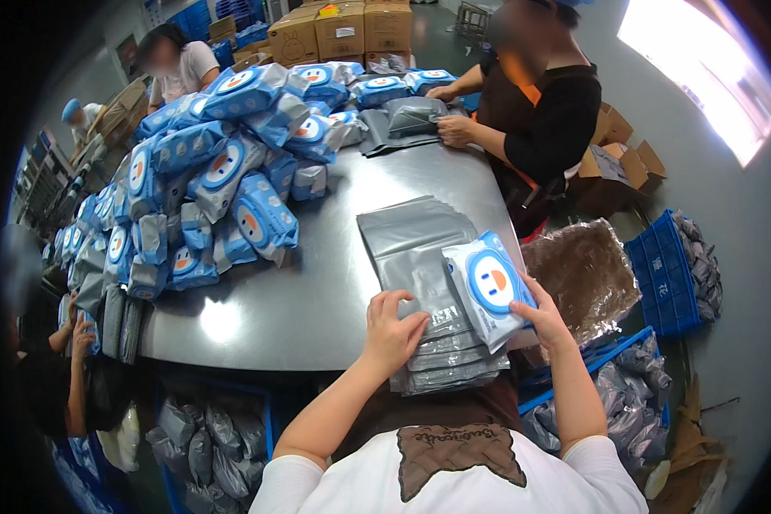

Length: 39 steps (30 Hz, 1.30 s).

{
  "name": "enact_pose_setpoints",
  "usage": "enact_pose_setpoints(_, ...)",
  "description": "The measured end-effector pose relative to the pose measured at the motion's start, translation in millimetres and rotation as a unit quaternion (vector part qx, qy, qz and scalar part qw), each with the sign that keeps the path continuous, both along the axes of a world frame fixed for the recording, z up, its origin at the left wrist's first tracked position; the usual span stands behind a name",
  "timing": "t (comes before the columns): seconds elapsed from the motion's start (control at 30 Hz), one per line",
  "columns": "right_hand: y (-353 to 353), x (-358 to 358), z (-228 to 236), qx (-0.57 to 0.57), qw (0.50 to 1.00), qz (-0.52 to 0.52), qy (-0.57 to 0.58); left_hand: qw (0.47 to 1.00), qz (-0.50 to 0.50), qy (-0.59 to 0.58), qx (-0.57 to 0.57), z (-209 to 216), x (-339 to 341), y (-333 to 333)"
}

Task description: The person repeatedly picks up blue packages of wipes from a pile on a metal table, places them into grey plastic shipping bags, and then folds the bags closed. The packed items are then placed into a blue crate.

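My right hand (544, 317) grips a blue-and-white wipes pack (493, 287) by its right side, thumb on top. The pack is tilted over the right part of a stack of flat grey plastic mailing bags (415, 248) at the table's near edge. On the left edge of that stack lies my left hand (394, 332). Its fingers are bent, with a gap between thumb and forefinger, and nothing shows between them. The lower ends of the bags fan out in layers toward me.
A large heap of wipes packs (223, 163) covers the left of the metal table (334, 300). Across from me a co-worker (540, 103) handles a grey bag (415, 116). Blue crates (664, 274) holding grey parcels stand right and below; cartons (343, 34) are stacked behind.
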State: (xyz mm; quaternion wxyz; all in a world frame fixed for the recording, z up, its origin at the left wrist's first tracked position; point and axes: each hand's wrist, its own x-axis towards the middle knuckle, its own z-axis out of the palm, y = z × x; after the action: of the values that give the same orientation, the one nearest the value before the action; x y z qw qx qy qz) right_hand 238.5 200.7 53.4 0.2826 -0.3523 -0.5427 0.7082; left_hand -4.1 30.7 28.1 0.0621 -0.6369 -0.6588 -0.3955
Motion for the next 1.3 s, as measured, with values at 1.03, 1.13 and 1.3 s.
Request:
enact_pose_setpoints(1.03, -109, -64, 22, 0.545, 0.764, -0.022, -0.346, 0.949, -0.126, -0.117, -0.266, 30, -1, 32)
enact_pose_setpoints(1.13, -104, -89, 17, 0.553, 0.755, -0.06, -0.347, 0.959, -0.124, -0.093, -0.239, 26, -18, 37)
enact_pose_setpoints(1.3, -78, -60, 22, 0.562, 0.793, 0.047, -0.231, 0.953, -0.095, -0.052, -0.284, 45, -37, 39)
